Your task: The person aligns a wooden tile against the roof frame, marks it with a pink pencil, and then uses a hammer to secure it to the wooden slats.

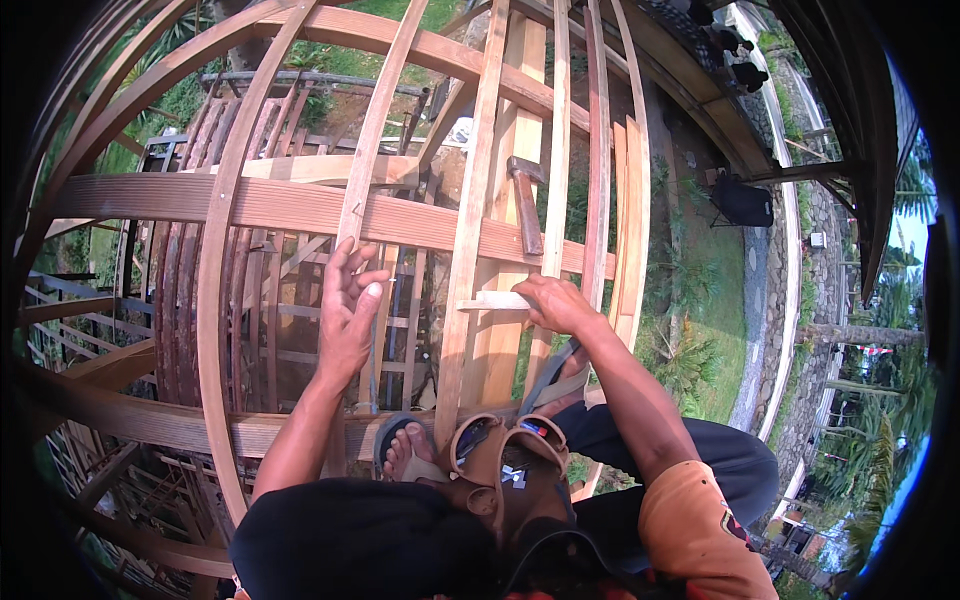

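My right hand is closed around one end of a short, pale wooden block, which reaches left across a long batten. My left hand is raised with its fingers apart, just beside the near part of another batten; I see nothing held in it. A small nail-like bit stands on that batten beyond my fingertips. Ahead of my right hand, a hammer rests on the timber, its head pointing away from me. Below my hands is a brown tool pouch at my waist.
Long battens cross heavier beams, with open gaps showing ground far below. My sandalled foot rests near the closest beam. Stacked reddish timbers are at left. Grass and a stone wall lie below at right.
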Demonstrator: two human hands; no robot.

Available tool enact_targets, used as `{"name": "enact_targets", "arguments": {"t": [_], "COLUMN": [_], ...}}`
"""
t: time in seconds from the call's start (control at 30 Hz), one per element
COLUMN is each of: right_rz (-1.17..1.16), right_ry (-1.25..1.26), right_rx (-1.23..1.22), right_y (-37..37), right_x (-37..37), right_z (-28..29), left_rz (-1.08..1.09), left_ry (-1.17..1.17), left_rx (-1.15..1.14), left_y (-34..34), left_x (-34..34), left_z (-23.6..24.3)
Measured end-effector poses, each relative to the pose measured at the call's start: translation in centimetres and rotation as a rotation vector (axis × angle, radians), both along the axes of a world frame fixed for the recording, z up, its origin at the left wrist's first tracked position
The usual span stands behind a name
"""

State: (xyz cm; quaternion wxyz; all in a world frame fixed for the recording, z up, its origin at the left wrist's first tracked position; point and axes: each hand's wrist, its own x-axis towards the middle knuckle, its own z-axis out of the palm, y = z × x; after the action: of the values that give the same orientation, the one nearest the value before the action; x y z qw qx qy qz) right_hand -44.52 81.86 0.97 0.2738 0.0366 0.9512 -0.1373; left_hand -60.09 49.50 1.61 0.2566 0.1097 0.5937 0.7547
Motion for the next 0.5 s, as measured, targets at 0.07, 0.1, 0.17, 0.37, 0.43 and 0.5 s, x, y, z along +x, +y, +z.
{"name": "enact_targets", "arguments": {"t": [0.07,0.1,0.17,0.37,0.43,0.5], "right_rz": [0.037,0.079,0.126,0.253,0.222,-0.05], "right_ry": [-0.056,-0.112,-0.119,-0.287,-0.399,-0.329], "right_rx": [0.015,0.037,-0.009,-0.073,-0.101,-0.328], "right_y": [-0.3,-0.3,0.1,-1.0,0.1,3.3], "right_x": [-1.2,-1.9,-2.3,-3.5,-3.9,-4.4], "right_z": [0.1,0.2,-0.5,-0.7,-0.4,-0.6], "left_rz": [-0.007,-0.011,0.0,0.142,0.199,0.199], "left_ry": [-0.017,-0.035,-0.059,0.623,0.772,0.856], "left_rx": [-0.029,-0.052,-0.026,-0.53,-0.764,-0.953], "left_y": [-0.5,-0.7,-0.6,-2.9,-2.5,-2.8], "left_x": [0.3,0.5,0.7,-0.9,-2.0,-3.9], "left_z": [-0.5,-0.8,-0.9,-1.5,-1.1,-1.5]}}
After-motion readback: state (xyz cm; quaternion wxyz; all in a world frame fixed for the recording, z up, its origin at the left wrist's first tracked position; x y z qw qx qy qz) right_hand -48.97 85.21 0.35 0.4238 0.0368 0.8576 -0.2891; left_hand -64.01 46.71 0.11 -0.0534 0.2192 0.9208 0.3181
